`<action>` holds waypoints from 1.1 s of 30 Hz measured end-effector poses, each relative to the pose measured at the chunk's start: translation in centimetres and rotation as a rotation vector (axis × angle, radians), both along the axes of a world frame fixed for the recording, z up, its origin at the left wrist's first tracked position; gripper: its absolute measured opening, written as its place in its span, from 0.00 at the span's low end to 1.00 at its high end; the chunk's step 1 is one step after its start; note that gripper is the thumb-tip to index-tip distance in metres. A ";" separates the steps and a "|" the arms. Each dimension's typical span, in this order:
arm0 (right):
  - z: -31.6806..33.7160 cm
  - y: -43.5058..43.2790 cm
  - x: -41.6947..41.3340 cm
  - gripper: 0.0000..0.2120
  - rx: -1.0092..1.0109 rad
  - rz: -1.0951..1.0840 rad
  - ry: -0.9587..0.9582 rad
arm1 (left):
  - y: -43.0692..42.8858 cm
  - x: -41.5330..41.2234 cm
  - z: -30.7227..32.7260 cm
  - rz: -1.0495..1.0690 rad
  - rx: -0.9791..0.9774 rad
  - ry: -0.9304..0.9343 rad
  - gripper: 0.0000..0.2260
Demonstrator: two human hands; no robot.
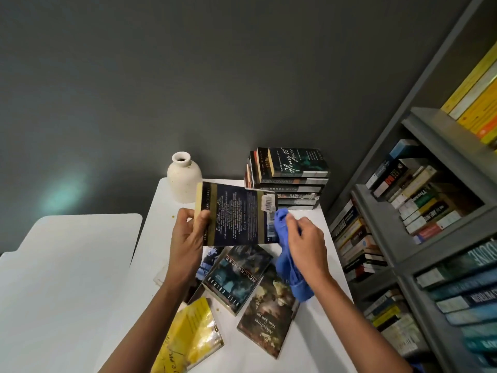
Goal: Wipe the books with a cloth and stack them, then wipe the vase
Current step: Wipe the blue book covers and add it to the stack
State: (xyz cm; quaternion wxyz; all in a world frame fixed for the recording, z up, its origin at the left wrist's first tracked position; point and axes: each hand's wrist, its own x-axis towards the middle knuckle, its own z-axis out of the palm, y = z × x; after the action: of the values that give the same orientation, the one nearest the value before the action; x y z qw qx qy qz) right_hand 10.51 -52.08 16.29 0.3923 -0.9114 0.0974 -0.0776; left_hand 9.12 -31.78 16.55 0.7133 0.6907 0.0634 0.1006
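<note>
Nearest me, along the near edge of the white bench (234,358), loose books wait unwiped: a yellow book (188,337), a brown paperback (269,313) and a dark paperback (236,275), overlapping.

Above them my hands are apart. My left hand (188,235) grips a dark book (236,214) by its spine, back cover facing me. My right hand (306,246) is bunched round a blue cloth (290,267), which touches the cover's right edge.

I judge this to be mid-wipe on one book. Next comes drawing the cloth across the cover, then setting the book on the stack (290,181) at the far right corner. The cream vase (184,179) stands at the far left corner, not yet wiped.

My left forearm hides at least one more loose book, so I cannot count them. The held book's front is out of sight.
</note>
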 end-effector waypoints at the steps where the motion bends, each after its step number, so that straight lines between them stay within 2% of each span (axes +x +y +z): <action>1: 0.3 -0.2 0.6 0.25 0.061 -0.040 0.106 | -0.1 0.0 0.0 -0.041 -0.001 -0.015 0.14; 4: 0.2 -1.0 2.6 0.38 0.309 -0.069 0.411 | -0.6 0.0 0.3 -0.150 0.060 -0.103 0.16; 6: -0.3 -1.8 3.3 0.54 0.622 -0.006 0.548 | -0.8 0.1 0.5 -0.190 0.196 -0.175 0.23; 7: -0.5 -2.2 3.5 0.57 0.757 0.028 0.592 | -0.9 0.1 0.6 -0.213 0.241 -0.200 0.25; 9: -0.4 -2.8 3.7 0.52 0.913 0.057 0.687 | -0.9 0.0 0.7 -0.276 0.287 -0.220 0.25; 12: -0.4 -3.1 3.7 0.29 1.020 0.101 0.812 | -0.8 0.0 0.8 -0.335 0.351 -0.252 0.25; 13: -0.4 -3.1 3.5 0.23 1.024 0.085 0.827 | -0.8 0.1 0.9 -0.329 0.362 -0.258 0.24; 15: -0.8 -3.0 3.4 0.19 1.074 0.061 0.857 | -0.4 0.6 1.2 -0.292 0.313 -0.229 0.24; 20: -1.1 -2.0 1.9 0.28 1.168 0.236 0.885 | 1.3 3.2 3.4 -0.349 0.219 -0.151 0.24; 24: -1.2 -0.5 1.3 0.27 1.198 0.300 0.872 | 1.7 4.4 3.6 -0.206 0.135 -0.081 0.21; 27: -1.7 0.3 1.8 0.42 1.275 0.272 0.894 | 1.5 3.7 1.8 -0.175 -0.004 0.025 0.19; 31: -2.5 0.5 1.5 0.39 1.315 0.209 0.885 | -0.2 2.5 -0.4 -0.143 -0.037 0.046 0.10; 33: -2.3 0.6 1.3 0.38 1.241 0.154 0.823 | -0.7 2.4 -0.8 -0.082 0.007 0.035 0.10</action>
State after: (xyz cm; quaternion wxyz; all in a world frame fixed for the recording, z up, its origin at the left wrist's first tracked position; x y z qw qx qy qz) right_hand 11.83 -51.44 14.04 0.7705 -0.4824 0.1981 0.3665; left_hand 11.54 -32.52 15.71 0.7132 0.6969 0.0471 0.0596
